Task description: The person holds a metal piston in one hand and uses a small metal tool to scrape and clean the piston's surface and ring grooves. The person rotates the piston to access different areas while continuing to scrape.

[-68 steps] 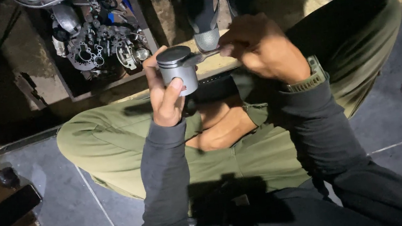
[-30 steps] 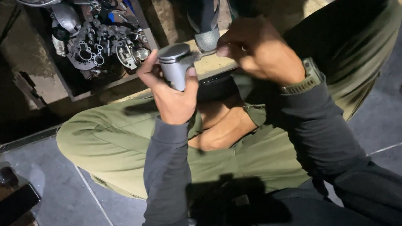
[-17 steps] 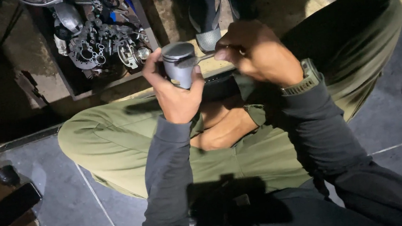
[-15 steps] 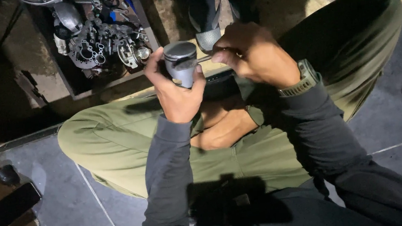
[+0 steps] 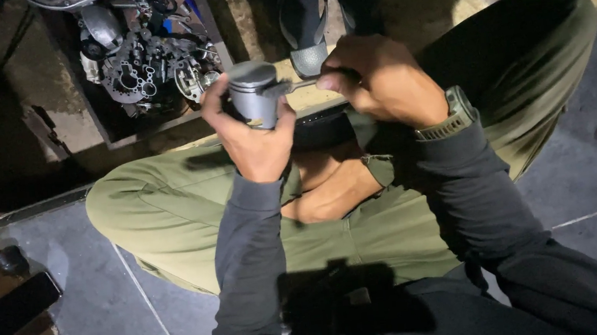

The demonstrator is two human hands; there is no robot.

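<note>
Turned slightly since before, the metal piston (image 5: 254,93) sits clasped in the left hand (image 5: 254,136); beside it, the right hand (image 5: 378,81) grips a thin tool (image 5: 297,85) touching its side.

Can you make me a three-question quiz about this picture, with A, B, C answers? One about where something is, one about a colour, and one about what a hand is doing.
1. Where is the phone?
A. On the floor at the lower left
B. On the person's lap
C. In the box of parts

2. What colour are the trousers?
A. Red
B. Olive green
C. White

3. What is the left hand doing?
A. Lying flat on the floor
B. Holding the phone
C. Gripping a grey metal cylinder

Answers:
1. A, the dark phone lies on the floor by the lower left edge.
2. B, both folded legs are covered in olive green cloth.
3. C, the fingers wrap round the cylinder while the right hand holds a thin metal tool against its side.
</note>
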